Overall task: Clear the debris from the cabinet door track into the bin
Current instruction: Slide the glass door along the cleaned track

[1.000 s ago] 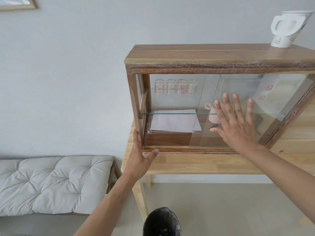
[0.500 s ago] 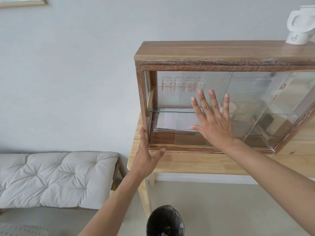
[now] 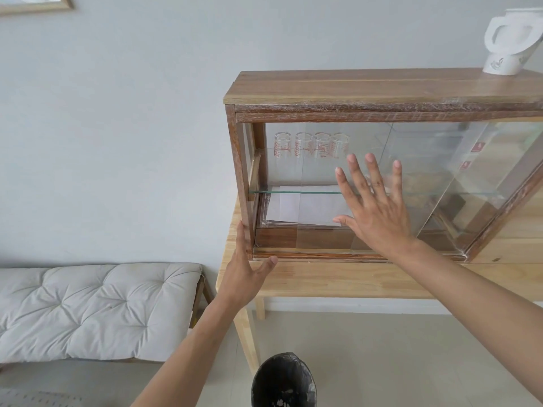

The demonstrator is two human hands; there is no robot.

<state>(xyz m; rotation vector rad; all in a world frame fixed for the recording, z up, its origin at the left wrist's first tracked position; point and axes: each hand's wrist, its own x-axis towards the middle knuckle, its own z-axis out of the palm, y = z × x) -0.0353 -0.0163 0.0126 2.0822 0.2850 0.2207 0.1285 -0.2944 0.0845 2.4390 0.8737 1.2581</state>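
Observation:
A wooden cabinet [image 3: 382,92] with sliding glass doors stands on a light wooden table [image 3: 338,279]. My right hand [image 3: 373,210] lies flat with spread fingers on the glass door [image 3: 317,230], whose left edge is near the cabinet's left side. My left hand [image 3: 244,277] is open and braces the cabinet's lower left corner post. The door track [image 3: 323,255] runs along the bottom front; a few pale specks lie at its ends. A black-lined bin [image 3: 283,381] stands on the floor below, between my arms.
Several glass beakers [image 3: 311,145] stand on the glass shelf, and white paper [image 3: 305,207] lies underneath. A white jug [image 3: 511,39] sits on the cabinet top at right. A cushioned bench [image 3: 88,309] stands to the left of the table.
My right hand has moved left across the cabinet front with the glass door sliding left under it. My left hand stays on the corner post.

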